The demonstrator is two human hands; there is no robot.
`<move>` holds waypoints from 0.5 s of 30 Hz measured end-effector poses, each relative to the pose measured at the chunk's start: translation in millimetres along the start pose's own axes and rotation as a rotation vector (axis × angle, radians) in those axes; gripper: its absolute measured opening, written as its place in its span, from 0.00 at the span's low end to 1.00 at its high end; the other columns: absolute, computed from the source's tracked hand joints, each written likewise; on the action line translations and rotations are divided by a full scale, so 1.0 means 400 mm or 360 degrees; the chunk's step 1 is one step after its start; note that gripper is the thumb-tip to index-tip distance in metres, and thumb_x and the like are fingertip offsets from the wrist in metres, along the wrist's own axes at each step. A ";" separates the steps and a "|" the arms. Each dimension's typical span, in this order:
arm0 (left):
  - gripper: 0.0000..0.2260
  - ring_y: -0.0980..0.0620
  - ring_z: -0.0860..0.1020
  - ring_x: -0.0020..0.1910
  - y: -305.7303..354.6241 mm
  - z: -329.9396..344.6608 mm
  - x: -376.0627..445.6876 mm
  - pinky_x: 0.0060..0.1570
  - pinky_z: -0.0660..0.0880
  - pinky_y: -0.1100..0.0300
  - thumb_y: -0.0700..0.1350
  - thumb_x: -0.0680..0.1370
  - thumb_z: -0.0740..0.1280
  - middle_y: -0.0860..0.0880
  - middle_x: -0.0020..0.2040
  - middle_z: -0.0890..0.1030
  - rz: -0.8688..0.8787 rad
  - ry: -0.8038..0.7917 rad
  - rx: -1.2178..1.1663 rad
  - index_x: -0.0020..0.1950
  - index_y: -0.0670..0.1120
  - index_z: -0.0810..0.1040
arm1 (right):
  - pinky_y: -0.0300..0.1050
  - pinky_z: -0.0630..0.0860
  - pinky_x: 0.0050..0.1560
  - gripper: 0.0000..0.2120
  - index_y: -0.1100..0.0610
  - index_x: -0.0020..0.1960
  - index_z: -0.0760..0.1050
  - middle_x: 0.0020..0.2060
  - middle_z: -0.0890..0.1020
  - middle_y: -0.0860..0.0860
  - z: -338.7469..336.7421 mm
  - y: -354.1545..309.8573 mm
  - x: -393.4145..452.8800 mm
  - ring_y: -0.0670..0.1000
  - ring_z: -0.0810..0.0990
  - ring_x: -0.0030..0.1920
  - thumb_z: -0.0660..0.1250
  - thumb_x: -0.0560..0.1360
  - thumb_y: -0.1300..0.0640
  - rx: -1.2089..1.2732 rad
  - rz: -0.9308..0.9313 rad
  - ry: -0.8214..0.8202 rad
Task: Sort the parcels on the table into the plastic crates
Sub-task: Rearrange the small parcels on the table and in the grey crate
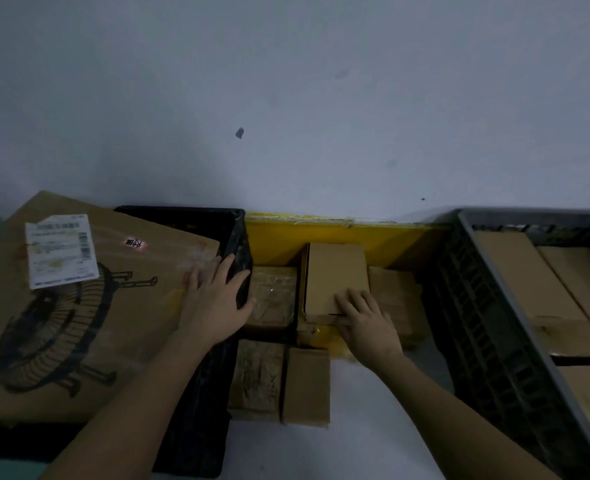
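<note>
grey crate (515, 306) holds several boxes; a handful of parcels wait on the table (373, 427). left hand (214, 303) flat on the fan carton (79, 323), right hand (366, 323) seemingly gripping a small box (335, 275).

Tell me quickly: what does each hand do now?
Left hand: open, resting flat on the large brown cardboard box.
Right hand: fingers curled on the small brown cardboard parcel.

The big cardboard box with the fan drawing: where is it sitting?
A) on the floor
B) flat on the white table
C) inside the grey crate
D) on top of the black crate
D: the big cardboard box lies across the black crate, whose rim shows beyond it, with the left hand resting on its edge.
</note>
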State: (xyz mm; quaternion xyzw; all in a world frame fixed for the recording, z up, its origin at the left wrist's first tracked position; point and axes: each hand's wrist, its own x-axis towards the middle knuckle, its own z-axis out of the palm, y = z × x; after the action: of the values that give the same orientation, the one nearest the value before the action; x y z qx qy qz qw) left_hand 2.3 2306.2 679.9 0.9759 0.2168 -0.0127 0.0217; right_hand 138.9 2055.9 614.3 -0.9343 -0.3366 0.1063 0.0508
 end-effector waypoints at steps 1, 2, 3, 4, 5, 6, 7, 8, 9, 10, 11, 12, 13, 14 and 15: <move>0.29 0.46 0.44 0.80 0.008 -0.005 0.000 0.76 0.39 0.43 0.65 0.81 0.52 0.50 0.82 0.45 -0.0016 -0.0074 0.0049 0.80 0.57 0.55 | 0.58 0.56 0.76 0.28 0.46 0.80 0.50 0.80 0.51 0.49 -0.012 0.004 0.000 0.55 0.46 0.80 0.53 0.84 0.43 0.0051 -0.0023 -0.0025; 0.31 0.45 0.41 0.80 0.018 -0.010 0.004 0.76 0.38 0.42 0.66 0.80 0.50 0.49 0.82 0.43 -0.0047 -0.0140 0.0093 0.81 0.56 0.52 | 0.59 0.58 0.76 0.28 0.47 0.80 0.52 0.80 0.53 0.49 -0.027 0.008 0.002 0.55 0.49 0.80 0.53 0.83 0.41 0.0118 -0.0045 -0.0025; 0.32 0.44 0.39 0.80 0.033 -0.016 0.008 0.76 0.38 0.42 0.67 0.80 0.48 0.49 0.82 0.42 -0.0084 -0.0188 0.0136 0.81 0.56 0.50 | 0.58 0.61 0.75 0.27 0.47 0.79 0.55 0.79 0.56 0.50 -0.046 0.017 0.001 0.55 0.53 0.79 0.54 0.83 0.41 0.0190 -0.0051 -0.0015; 0.32 0.44 0.38 0.79 0.063 -0.019 0.012 0.76 0.39 0.42 0.68 0.80 0.47 0.48 0.82 0.43 -0.0117 -0.0206 0.0164 0.81 0.56 0.49 | 0.58 0.64 0.73 0.27 0.48 0.78 0.58 0.78 0.59 0.50 -0.069 0.036 -0.004 0.55 0.57 0.77 0.55 0.82 0.41 0.0260 -0.0046 0.0009; 0.32 0.45 0.38 0.79 0.089 -0.024 0.018 0.76 0.41 0.43 0.68 0.80 0.47 0.47 0.82 0.45 -0.0131 -0.0190 0.0162 0.81 0.55 0.49 | 0.56 0.66 0.72 0.26 0.49 0.78 0.60 0.77 0.62 0.50 -0.092 0.049 -0.007 0.55 0.61 0.75 0.56 0.82 0.42 0.0327 -0.0044 0.0044; 0.32 0.45 0.40 0.80 0.124 -0.031 0.022 0.77 0.42 0.43 0.67 0.80 0.47 0.47 0.82 0.47 -0.0122 -0.0155 0.0122 0.81 0.54 0.51 | 0.55 0.67 0.71 0.25 0.50 0.77 0.61 0.76 0.65 0.50 -0.114 0.063 -0.011 0.55 0.63 0.74 0.57 0.82 0.43 0.0380 -0.0048 0.0081; 0.31 0.45 0.43 0.80 0.182 -0.041 0.025 0.77 0.44 0.44 0.66 0.81 0.47 0.46 0.81 0.50 -0.0092 -0.0117 0.0055 0.81 0.53 0.53 | 0.53 0.68 0.70 0.25 0.50 0.77 0.63 0.74 0.67 0.51 -0.143 0.091 -0.027 0.54 0.65 0.73 0.57 0.82 0.43 0.0416 -0.0072 0.0127; 0.31 0.44 0.45 0.80 0.246 -0.054 0.028 0.77 0.45 0.44 0.65 0.81 0.47 0.46 0.81 0.53 -0.0049 -0.0078 -0.0021 0.81 0.53 0.55 | 0.52 0.69 0.69 0.24 0.51 0.76 0.64 0.72 0.70 0.51 -0.173 0.122 -0.043 0.54 0.66 0.72 0.58 0.82 0.44 0.0442 -0.0101 0.0163; 0.30 0.45 0.47 0.80 0.313 -0.071 0.032 0.77 0.47 0.44 0.65 0.81 0.47 0.46 0.80 0.55 0.0000 -0.0037 -0.0083 0.80 0.53 0.56 | 0.51 0.69 0.68 0.23 0.52 0.75 0.65 0.71 0.71 0.51 -0.203 0.155 -0.059 0.54 0.67 0.71 0.59 0.82 0.46 0.0476 -0.0132 0.0195; 0.29 0.45 0.49 0.80 0.379 -0.089 0.037 0.77 0.48 0.44 0.65 0.81 0.47 0.47 0.80 0.57 0.0043 -0.0004 -0.0124 0.80 0.53 0.57 | 0.51 0.69 0.67 0.22 0.52 0.74 0.67 0.69 0.72 0.51 -0.237 0.190 -0.075 0.55 0.68 0.69 0.59 0.82 0.47 0.0512 -0.0151 0.0216; 0.29 0.46 0.51 0.79 0.444 -0.111 0.041 0.77 0.49 0.44 0.65 0.81 0.47 0.48 0.80 0.58 0.0077 0.0020 -0.0153 0.80 0.54 0.57 | 0.51 0.70 0.66 0.21 0.53 0.73 0.68 0.67 0.73 0.52 -0.270 0.228 -0.089 0.55 0.69 0.68 0.60 0.82 0.49 0.0550 -0.0169 0.0245; 0.29 0.46 0.52 0.79 0.505 -0.131 0.046 0.77 0.50 0.44 0.65 0.81 0.47 0.48 0.79 0.59 0.0102 0.0041 -0.0181 0.80 0.55 0.57 | 0.51 0.71 0.65 0.20 0.54 0.73 0.69 0.66 0.74 0.52 -0.302 0.270 -0.102 0.55 0.71 0.67 0.61 0.82 0.51 0.0585 -0.0184 0.0282; 0.29 0.47 0.53 0.79 0.561 -0.151 0.048 0.76 0.51 0.43 0.66 0.81 0.47 0.49 0.79 0.59 0.0122 0.0065 -0.0215 0.79 0.55 0.57 | 0.51 0.72 0.64 0.20 0.54 0.72 0.70 0.65 0.75 0.53 -0.333 0.312 -0.113 0.55 0.72 0.65 0.62 0.81 0.51 0.0616 -0.0189 0.0323; 0.29 0.47 0.54 0.79 0.612 -0.167 0.049 0.76 0.53 0.43 0.66 0.81 0.48 0.49 0.79 0.60 0.0137 0.0089 -0.0244 0.79 0.55 0.58 | 0.51 0.74 0.62 0.20 0.54 0.71 0.71 0.64 0.76 0.53 -0.363 0.353 -0.124 0.55 0.74 0.64 0.63 0.80 0.51 0.0647 -0.0180 0.0367; 0.29 0.47 0.55 0.78 0.660 -0.182 0.044 0.76 0.54 0.43 0.66 0.81 0.48 0.49 0.79 0.61 0.0157 0.0115 -0.0260 0.79 0.55 0.58 | 0.51 0.75 0.60 0.20 0.54 0.71 0.72 0.63 0.77 0.54 -0.391 0.398 -0.136 0.56 0.75 0.63 0.64 0.80 0.52 0.0675 -0.0169 0.0415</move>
State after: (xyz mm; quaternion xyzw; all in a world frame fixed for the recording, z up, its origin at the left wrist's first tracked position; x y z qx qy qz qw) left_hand 131.2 2078.3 761.6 0.9802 0.1695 0.0415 0.0939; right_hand 232.9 1895.2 748.7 -0.8896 -0.3459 0.0503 0.2941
